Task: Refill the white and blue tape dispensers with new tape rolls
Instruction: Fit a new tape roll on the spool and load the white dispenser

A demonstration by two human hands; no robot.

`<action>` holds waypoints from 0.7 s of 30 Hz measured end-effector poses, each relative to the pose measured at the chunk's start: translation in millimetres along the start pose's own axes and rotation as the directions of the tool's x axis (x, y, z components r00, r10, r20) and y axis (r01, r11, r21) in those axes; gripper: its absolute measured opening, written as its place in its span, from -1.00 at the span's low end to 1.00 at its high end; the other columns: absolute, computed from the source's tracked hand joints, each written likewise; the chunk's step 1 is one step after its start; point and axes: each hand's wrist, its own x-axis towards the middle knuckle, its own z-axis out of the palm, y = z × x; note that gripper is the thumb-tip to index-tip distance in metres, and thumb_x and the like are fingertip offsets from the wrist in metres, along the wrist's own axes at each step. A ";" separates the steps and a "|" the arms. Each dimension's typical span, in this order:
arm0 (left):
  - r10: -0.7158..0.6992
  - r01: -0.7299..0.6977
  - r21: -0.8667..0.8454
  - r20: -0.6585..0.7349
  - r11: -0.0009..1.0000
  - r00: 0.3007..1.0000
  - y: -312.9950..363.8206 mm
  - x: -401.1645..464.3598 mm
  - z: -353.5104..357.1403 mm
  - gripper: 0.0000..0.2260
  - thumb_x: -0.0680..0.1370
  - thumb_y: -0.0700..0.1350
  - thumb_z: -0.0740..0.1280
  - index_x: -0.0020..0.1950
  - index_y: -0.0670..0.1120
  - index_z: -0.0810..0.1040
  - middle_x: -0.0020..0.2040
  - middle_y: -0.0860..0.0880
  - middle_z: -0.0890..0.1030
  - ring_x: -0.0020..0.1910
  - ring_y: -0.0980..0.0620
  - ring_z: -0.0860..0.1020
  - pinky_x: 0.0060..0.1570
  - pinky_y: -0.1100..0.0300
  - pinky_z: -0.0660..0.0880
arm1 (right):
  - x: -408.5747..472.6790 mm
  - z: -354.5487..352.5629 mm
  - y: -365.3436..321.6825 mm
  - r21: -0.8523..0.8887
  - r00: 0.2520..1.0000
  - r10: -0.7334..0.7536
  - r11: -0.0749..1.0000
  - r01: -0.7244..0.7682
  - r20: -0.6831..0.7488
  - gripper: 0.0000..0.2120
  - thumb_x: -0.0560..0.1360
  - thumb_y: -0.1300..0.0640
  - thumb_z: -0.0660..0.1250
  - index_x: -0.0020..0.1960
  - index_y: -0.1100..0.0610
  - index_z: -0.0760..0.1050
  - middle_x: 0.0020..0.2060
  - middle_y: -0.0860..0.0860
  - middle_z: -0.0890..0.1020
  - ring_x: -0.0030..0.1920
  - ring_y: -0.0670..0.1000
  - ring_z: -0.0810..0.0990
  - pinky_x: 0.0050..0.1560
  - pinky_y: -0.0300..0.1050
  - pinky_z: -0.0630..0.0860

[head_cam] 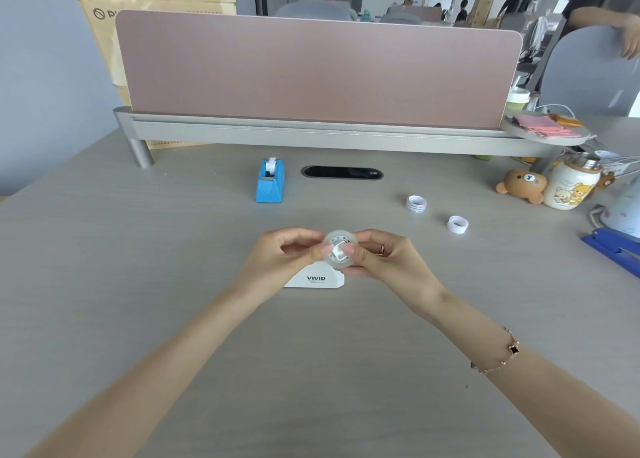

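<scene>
A clear tape roll (341, 239) with a white hub in its middle is pinched between my left hand (281, 253) and my right hand (382, 257), held just above the desk. Under my hands lies the white tape dispenser (317, 278), marked VIVID and partly hidden by my fingers. The blue tape dispenser (270, 181) stands further back on the desk with a white roll showing in its top. Two empty white cores, one (415, 204) and another (457, 224), lie on the desk to the right.
A pink divider panel (318, 70) on a grey rail closes the back of the desk, with a black cable slot (342, 172) in front of it. At the right stand a bear toy (522, 185), a printed bottle (569, 188) and a blue stapler (613, 246). People stand behind.
</scene>
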 end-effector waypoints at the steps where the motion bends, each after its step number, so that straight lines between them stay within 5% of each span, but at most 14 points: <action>1: 0.005 -0.005 0.000 0.018 1.000 1.000 -0.4 -0.3 -1.8 -0.76 0.39 -0.01 0.46 0.01 -0.06 0.66 -0.08 0.04 0.72 -0.07 0.14 0.66 -0.04 0.34 0.54 | 0.4 -1.4 -0.5 0.041 0.999 0.022 0.999 -0.023 0.030 -0.76 0.51 0.14 0.36 0.10 0.28 0.57 0.01 0.16 0.70 0.02 0.08 0.70 0.08 -0.18 0.60; 6: 0.004 -0.002 -0.027 0.077 1.000 0.997 0.2 -3.1 -2.0 -0.81 0.54 -0.05 0.31 0.05 -0.10 0.63 -0.19 0.14 0.69 -0.15 0.23 0.63 -0.09 0.40 0.51 | -0.3 -4.9 0.0 0.177 0.988 0.060 0.980 -0.085 0.140 -0.71 0.53 0.16 0.30 0.17 0.31 0.53 0.08 0.19 0.65 0.12 0.11 0.65 0.16 -0.12 0.57; 11: -0.010 0.012 -0.016 0.121 1.000 0.993 -1.1 -1.1 -2.4 -0.71 0.43 0.13 0.31 0.00 -0.01 0.64 -0.30 0.11 0.64 -0.21 0.18 0.59 0.01 0.29 0.55 | -1.9 -6.4 -1.2 0.146 0.988 0.030 0.988 -0.053 0.151 -0.67 0.49 0.13 0.32 0.18 0.28 0.53 0.10 0.18 0.64 0.15 0.10 0.62 0.16 -0.11 0.57; 21: 0.040 -0.043 0.025 0.108 0.999 0.993 -1.8 -2.0 -2.7 -0.70 0.48 0.06 0.28 -0.05 -0.16 0.60 -0.29 0.10 0.66 -0.26 0.13 0.63 -0.18 0.33 0.54 | -3.7 -6.5 -2.6 0.063 0.990 0.026 0.997 -0.035 0.142 -0.64 0.44 0.08 0.36 0.16 0.25 0.55 0.12 0.22 0.63 0.15 0.11 0.63 0.17 -0.07 0.57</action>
